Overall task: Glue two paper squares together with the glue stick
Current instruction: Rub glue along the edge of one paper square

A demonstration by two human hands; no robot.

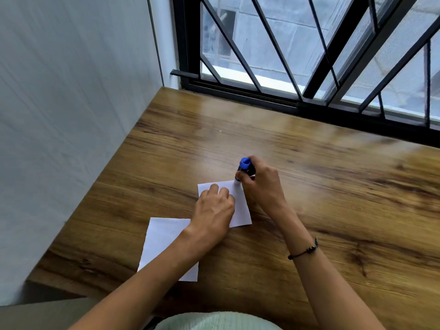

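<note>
My right hand point(259, 184) is curled round the glue stick point(244, 168), holding it tilted with its tip down on the far right corner of the paper square point(240, 206) in front of me. My left hand point(213, 210) lies on that same square, fingers bent a little and pressing the sheet down onto the wooden table point(309, 186); it covers most of the square's left half. A second paper square point(164, 236) lies nearer to me and to the left, just beside the first, with my left forearm crossing over it. A thin bracelet point(303, 251) sits on my right wrist. The wall point(71, 115) closes in along the table's left edge, and the barred window point(309, 55) runs along the far edge. Bare wood stretches to the right and beyond the paper.
</note>
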